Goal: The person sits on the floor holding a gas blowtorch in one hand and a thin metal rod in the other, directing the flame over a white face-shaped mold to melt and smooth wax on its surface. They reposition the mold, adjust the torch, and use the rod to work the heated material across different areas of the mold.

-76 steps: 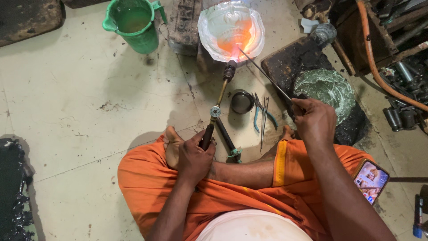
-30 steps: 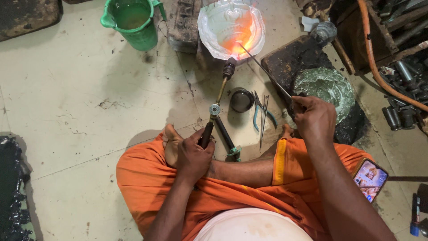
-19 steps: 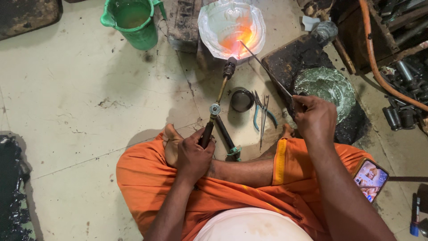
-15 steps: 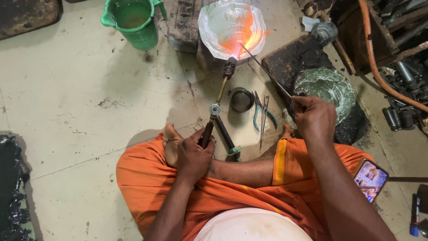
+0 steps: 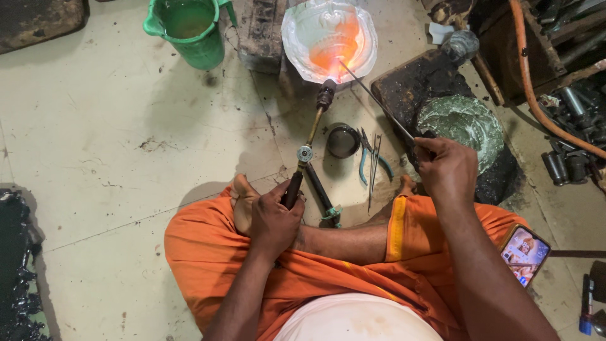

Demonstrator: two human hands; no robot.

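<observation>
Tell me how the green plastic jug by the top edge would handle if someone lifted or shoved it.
The green jug looks filled with liquid, so probably heavy and prone to sloshing. Its handle should give a firm grip. It stands upright on the rough floor, so likely sliding rather than tipping when pushed low.

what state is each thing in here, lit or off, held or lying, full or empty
gas torch: lit, held in the left hand, nozzle at the metal piece
metal piece: glowing orange where the flame hits
thin rod: held in the right hand, tip on the glowing spot
green jug: upright, holds liquid
pliers: lying on the floor, unheld
phone: screen on
</observation>
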